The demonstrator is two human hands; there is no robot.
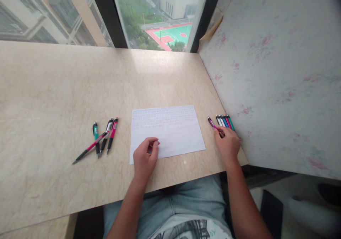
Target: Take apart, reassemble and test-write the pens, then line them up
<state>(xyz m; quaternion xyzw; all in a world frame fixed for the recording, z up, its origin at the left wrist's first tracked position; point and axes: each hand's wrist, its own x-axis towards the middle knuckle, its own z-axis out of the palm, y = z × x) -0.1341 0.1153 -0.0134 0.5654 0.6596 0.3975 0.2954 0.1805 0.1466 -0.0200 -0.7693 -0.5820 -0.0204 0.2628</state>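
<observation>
A sheet of white paper (170, 136) lies on the counter, its upper part covered with lines of small writing. My left hand (145, 156) rests on the paper's lower left part, fingers curled in and nothing visible in them. Right of the sheet, my right hand (228, 144) pinches a purple pen (211, 121), whose clicker end points away from me; its lower part is hidden by the fingers. Just beyond that hand is a row of several pens (225, 120) with white, blue, pink and green barrels, lying side by side, their lower ends partly hidden.
At the left, a green pen (96, 134), a white pen (108, 126) and a pink pen (113, 129) lie close together, with another pink pen (92, 146) slanting across two of them. A flowered wall (271, 72) borders the counter (53, 100) on the right; windows stand behind.
</observation>
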